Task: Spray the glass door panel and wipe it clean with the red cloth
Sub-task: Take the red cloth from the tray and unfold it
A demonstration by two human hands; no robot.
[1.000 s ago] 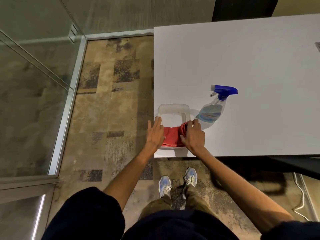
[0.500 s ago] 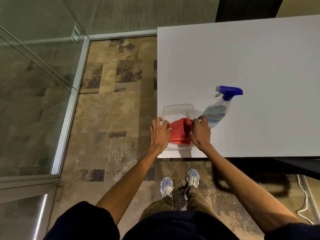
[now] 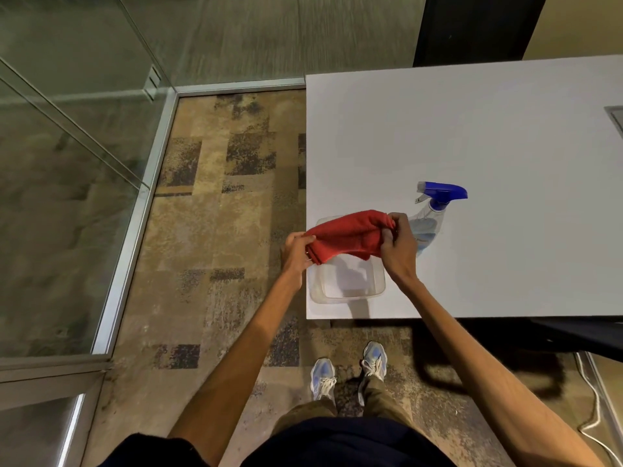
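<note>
The red cloth [image 3: 347, 234] hangs bunched between both hands, lifted above a clear plastic tub [image 3: 347, 291] at the near left corner of the white table [image 3: 488, 136]. My left hand [image 3: 296, 252] pinches its left end and my right hand [image 3: 399, 246] grips its right end. A clear spray bottle [image 3: 429, 219] with a blue trigger head stands on the table just right of my right hand, partly hidden by it. The glass door panel [image 3: 60, 203] stands to the left, across the carpet.
Patterned carpet [image 3: 215, 230] lies between the table and the glass. A metal frame [image 3: 135, 230] runs along the base of the glass. My feet stand at the table's near edge. A white cable [image 3: 596, 416] lies on the floor at the lower right.
Both hands have lifted the red cloth out of the clear tub and spread it between them; the tub now shows bare inside. The spray bottle has not moved.
</note>
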